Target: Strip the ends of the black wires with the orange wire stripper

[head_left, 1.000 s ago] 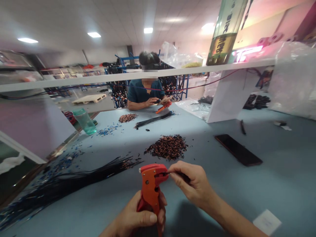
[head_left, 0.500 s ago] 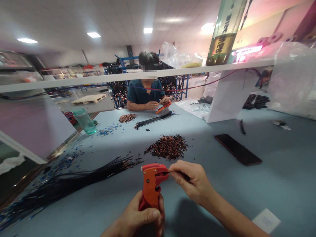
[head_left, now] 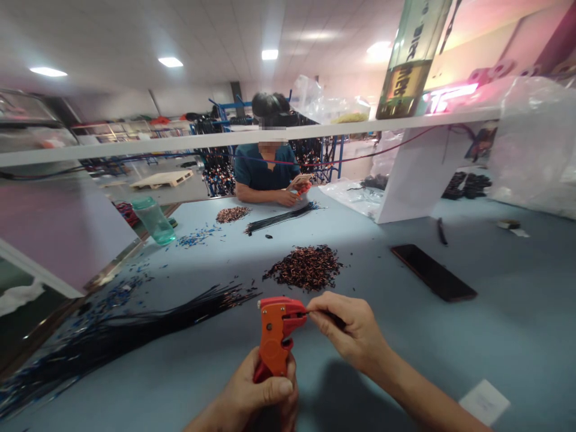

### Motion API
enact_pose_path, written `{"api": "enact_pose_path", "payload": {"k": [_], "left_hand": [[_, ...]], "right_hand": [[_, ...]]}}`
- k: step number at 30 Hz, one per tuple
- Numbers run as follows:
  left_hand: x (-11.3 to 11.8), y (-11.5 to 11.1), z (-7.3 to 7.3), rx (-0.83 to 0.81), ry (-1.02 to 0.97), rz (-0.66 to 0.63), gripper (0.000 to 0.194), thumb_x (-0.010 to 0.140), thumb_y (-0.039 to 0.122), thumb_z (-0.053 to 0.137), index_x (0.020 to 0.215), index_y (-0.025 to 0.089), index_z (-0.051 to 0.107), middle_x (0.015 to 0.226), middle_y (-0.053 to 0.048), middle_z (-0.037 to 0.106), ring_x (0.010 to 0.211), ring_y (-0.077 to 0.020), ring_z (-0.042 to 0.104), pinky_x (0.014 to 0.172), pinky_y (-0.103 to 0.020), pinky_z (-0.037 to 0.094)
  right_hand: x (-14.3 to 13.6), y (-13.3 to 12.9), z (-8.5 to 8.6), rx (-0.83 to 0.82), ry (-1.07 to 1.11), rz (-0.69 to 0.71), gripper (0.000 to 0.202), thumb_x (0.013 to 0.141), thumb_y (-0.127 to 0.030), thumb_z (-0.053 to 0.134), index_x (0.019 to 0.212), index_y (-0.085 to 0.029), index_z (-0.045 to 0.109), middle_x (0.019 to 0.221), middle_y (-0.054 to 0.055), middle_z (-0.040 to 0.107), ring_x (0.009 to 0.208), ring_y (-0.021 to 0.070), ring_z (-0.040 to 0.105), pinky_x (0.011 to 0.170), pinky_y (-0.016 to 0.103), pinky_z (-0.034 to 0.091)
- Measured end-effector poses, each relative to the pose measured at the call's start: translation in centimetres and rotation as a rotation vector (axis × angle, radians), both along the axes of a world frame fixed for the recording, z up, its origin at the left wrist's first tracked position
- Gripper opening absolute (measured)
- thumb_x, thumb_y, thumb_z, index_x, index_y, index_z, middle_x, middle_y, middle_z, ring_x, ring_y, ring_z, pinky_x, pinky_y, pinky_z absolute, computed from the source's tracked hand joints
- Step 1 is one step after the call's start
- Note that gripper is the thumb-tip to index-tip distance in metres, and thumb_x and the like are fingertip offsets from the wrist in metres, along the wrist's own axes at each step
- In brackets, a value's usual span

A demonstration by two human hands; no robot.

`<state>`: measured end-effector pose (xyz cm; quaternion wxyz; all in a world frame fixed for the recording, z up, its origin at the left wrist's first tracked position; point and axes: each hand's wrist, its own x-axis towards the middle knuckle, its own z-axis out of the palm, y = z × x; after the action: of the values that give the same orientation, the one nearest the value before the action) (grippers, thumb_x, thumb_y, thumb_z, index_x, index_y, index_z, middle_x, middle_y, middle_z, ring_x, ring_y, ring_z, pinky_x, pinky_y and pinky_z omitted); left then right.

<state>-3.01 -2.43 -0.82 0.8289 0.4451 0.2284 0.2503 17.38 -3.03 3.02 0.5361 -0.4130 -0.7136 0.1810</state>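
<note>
The left hand (head_left: 265,393) has its grip clamped around the handle of an orange-and-red hand tool (head_left: 273,339), which stands roughly upright above the near part of the desk (head_left: 517,324), its nose pointing to the right. The right hand (head_left: 348,327) is at that nose, the grip of thumb and forefinger pressed together on a thin dark wire (head_left: 308,312); the wire's end meets the nose, though whether the tool's jaws bear on it cannot be determined. Directly beyond the tool lies a heap of short black and copper-coloured pieces (head_left: 308,267). To the left, a long bundle of black wires (head_left: 148,333) rests on the desk, its copper-coloured ends directed towards the tool. Blue scraps (head_left: 198,237) are scattered farther left, near a translucent green container (head_left: 153,221). A dark phone (head_left: 432,273) lies flat to the right, and a white paper (head_left: 485,403) is beside the right forearm. Across the desk, a person in a dark teal top (head_left: 249,165) is seated behind a second, smaller wire bundle (head_left: 281,218).
</note>
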Motion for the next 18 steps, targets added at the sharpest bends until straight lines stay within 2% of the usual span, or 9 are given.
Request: {"api": "enact_pose_path", "payload": {"k": [6,11,18], "left_hand": [[0.2,-0.2,-0.04,-0.015,-0.022,0.013,0.04,0.069,0.044,0.08,0.069,0.016,0.051,0.047,0.003,0.052,0.038,-0.0103,0.051,0.044,-0.024,0.046],[0.04,-0.28,-0.02,-0.055,-0.003,0.019,0.038,0.071,0.042,0.079,0.072,0.016,0.052,0.052,0.003,0.052,0.042,-0.0108,0.053,0.049,-0.026,0.048],[0.12,-0.17,-0.69,-0.065,-0.092,-0.003,0.036,0.069,0.039,0.081,0.074,0.015,0.055,0.055,0.0,0.056,0.047,-0.013,0.057,0.053,-0.028,0.049]], "right_hand": [[-0.15,-0.09,0.03,-0.043,-0.011,-0.018,0.016,0.091,-0.018,0.055,0.082,-0.015,0.068,0.061,-0.003,0.055,0.052,0.0092,0.046,0.052,0.02,0.037],[-0.54,-0.17,-0.12,-0.094,-0.003,-0.051,0.019,0.092,-0.019,0.052,0.081,-0.015,0.067,0.06,-0.003,0.055,0.051,0.0091,0.045,0.051,0.019,0.037],[-0.5,0.13,-0.56,-0.088,-0.021,-0.053,0.022,0.092,-0.02,0.051,0.08,-0.015,0.068,0.061,-0.001,0.06,0.052,0.0101,0.05,0.052,0.019,0.039]]}}
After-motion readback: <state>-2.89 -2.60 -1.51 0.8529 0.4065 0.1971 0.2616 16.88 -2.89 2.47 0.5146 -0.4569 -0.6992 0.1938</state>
